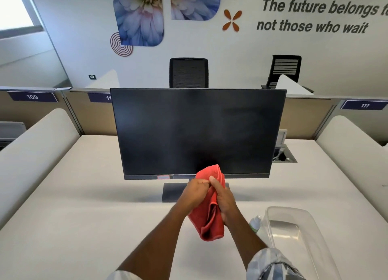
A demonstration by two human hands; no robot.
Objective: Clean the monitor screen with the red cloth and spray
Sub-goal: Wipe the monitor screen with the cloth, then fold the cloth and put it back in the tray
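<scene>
1. From the head camera I looked down on a white counter (84,216) with a dark monitor (197,132) standing upright at its middle, screen facing me and switched off.
2. Both bare forearms reached forward, and the two hands met just in front of the monitor's lower edge, above its flat base (174,192).
3. My left hand (195,192) was curled closed, pinching the upper part of the red cloth (209,214) between thumb and fingers.
4. My right hand (223,197) was closed around the same cloth from the other side, thumb pointing up.
5. The cloth was bunched and folded; its top corner overlapped the bottom of the screen in view, and the rest hung down between the wrists. I could not tell whether it touched the screen.
6. A small spray bottle (255,223) stood on the counter to the right, just beside a clear plastic tub (294,212).
7. Two black office chairs (189,72) stood behind the partition.
</scene>
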